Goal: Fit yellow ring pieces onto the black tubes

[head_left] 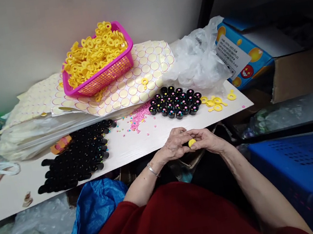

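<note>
Just off the table's front edge, my two hands meet around a small yellow round cap (192, 143). My left hand (175, 145), with a silver bracelet on the wrist, pinches it from one side. From the other side, my right hand (207, 141) grips it with bent fingers. Whatever lies behind the cap is hidden by the fingers. Beyond my hands stands a cluster of short black cups (179, 114) with pink, yellow and blue beads in them. Several yellow ring pieces with tabs (217, 107) lie to the right of the cups.
Loose pink beads (140, 115) are scattered on the white table (132, 148). Many black pieces (76, 157) lie to the left. A pink basket (103, 80) of yellow rings rests on sticker sheets (148, 65). Plastic bags (198, 61) and a blue carton (241, 54) stand at right.
</note>
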Available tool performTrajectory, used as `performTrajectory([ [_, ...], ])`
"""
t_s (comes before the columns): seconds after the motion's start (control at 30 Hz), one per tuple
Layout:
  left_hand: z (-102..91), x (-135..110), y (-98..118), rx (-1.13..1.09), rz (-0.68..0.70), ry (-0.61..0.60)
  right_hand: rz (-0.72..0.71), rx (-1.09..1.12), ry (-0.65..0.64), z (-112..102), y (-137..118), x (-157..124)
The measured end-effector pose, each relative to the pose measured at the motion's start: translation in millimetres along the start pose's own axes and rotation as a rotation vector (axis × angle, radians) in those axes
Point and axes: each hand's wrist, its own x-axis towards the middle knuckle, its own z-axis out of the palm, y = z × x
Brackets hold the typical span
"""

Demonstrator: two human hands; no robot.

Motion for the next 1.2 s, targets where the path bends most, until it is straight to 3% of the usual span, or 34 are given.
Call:
performTrajectory([
  [0.1,3.1,-3,-3,-0.022,0.058,0.028,-0.005,-0.002,-0.006,3,1,1],
  [0.23,5.7,-6,-5,-0.154,0.066,0.193,-0.067,-0.045,-0.032,2,5,-1],
  [0.4,-7.9,-12,-9,-0.217,0.143,0.237,-0.138,-0.159,0.025,7,19,-5],
  [0.47,-16.8,-13,-15,-0.244,0.07,0.336,-0.197,-0.358,0.086,12,27,-6],
  [0.57,-29.9,-13,-24,-0.239,-0.187,0.618,-0.316,-0.68,0.153,21,40,-3],
  [0.63,-36.3,-13,-25,-0.243,-0.333,0.697,-0.331,-0.731,0.193,26,49,0],
  [0.7,-38.5,-15,-19,-0.249,-0.35,0.567,-0.268,-0.578,0.23,31,57,3],
  [0.8,-31.5,-22,-5,-0.157,-0.157,0.167,-0.141,-0.111,0.259,39,61,2],
  [0.87,-21.2,-27,2,-0.062,-0.05,0.009,-0.087,0.138,0.245,45,59,-2],
  [1.0,-1.0,-33,3,0.008,0.006,-0.05,-0.02,0.362,0.23,52,46,-11],
  [1.2,1.0,-31,-2,-0.004,0.054,-0.034,0.058,0.349,0.178,49,36,-15],
])
